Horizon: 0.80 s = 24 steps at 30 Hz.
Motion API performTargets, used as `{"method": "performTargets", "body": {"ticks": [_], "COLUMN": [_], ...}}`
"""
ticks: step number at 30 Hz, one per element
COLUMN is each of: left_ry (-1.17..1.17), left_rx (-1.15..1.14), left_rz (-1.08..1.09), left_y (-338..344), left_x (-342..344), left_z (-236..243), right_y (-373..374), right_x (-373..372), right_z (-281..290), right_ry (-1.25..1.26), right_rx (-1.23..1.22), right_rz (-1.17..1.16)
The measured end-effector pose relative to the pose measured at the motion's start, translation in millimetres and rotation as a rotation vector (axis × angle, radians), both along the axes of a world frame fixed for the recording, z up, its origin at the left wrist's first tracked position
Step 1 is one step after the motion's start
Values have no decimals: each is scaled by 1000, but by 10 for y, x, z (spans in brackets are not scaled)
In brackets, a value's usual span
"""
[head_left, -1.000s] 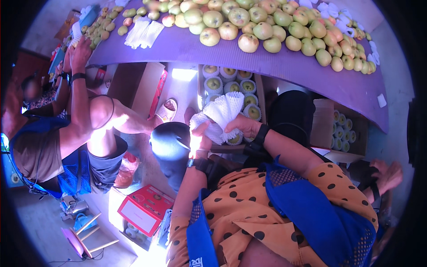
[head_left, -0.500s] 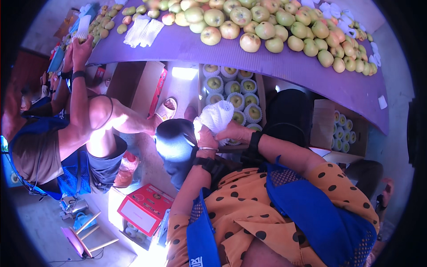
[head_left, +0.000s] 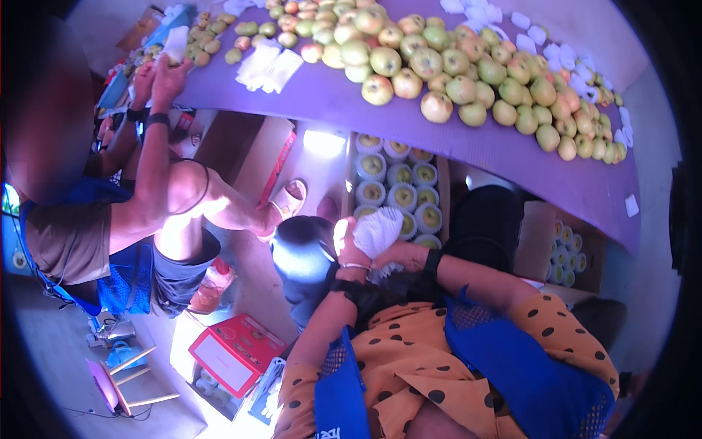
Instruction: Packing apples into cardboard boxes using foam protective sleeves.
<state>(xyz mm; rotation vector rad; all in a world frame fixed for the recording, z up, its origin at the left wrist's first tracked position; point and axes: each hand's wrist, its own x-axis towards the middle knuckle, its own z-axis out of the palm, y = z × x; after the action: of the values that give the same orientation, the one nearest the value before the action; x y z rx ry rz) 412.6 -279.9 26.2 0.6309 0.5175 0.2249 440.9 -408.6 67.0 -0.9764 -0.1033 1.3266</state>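
My left hand (head_left: 351, 247) is closed around a white foam net sleeve (head_left: 379, 231), its bulk bulging above the fingers. Whether a fruit is inside the sleeve I cannot make out. My right hand (head_left: 404, 256) pinches at the lower side of the netting, close against the left hand, its fingertips partly hidden. Just beyond the hands stands an open carton (head_left: 349, 170) with rows of apples (head_left: 401, 196), each in a white foam net. Loose green and reddish apples (head_left: 461, 89) are heaped on the purple-covered table (head_left: 322, 94) above.
At the left sits another person (head_left: 157, 212), hands raised with a white foam sleeve (head_left: 175, 44). A stack of foam sleeves (head_left: 269, 66) lies on the table. A red-and-white box (head_left: 238, 350) stands at lower left, beside a small stool (head_left: 110, 384). Another carton (head_left: 537, 230) of netted apples is at right.
The whole view has shifted, so the scene sits lower and farther right. The foam sleeve has tilted between my hands, and my right hand has moved to its lower side.
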Motion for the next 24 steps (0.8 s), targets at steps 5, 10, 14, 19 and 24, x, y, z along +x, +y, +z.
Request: {"method": "performTargets", "body": {"ticks": [5, 10, 14, 19, 24], "left_ry": [-1, 63, 312, 175, 97], "left_rx": [-29, 49, -107, -263, -20], "left_rz": [53, 199, 153, 188, 93], "left_y": [-73, -86, -62, -61, -96], "left_x": [74, 161, 195, 132, 44], "left_z": [295, 96, 249, 398, 665], "right_y": [48, 134, 84, 35, -132], "right_x": [-54, -31, 77, 46, 66], "right_z": [-161, -72, -495, -646, -1573], "right_ry": [-35, -512, -1161, -1557, -1175], "right_rx": [100, -143, -275, -399, -326], "right_rz": [-211, -193, -57, 79, 48]}}
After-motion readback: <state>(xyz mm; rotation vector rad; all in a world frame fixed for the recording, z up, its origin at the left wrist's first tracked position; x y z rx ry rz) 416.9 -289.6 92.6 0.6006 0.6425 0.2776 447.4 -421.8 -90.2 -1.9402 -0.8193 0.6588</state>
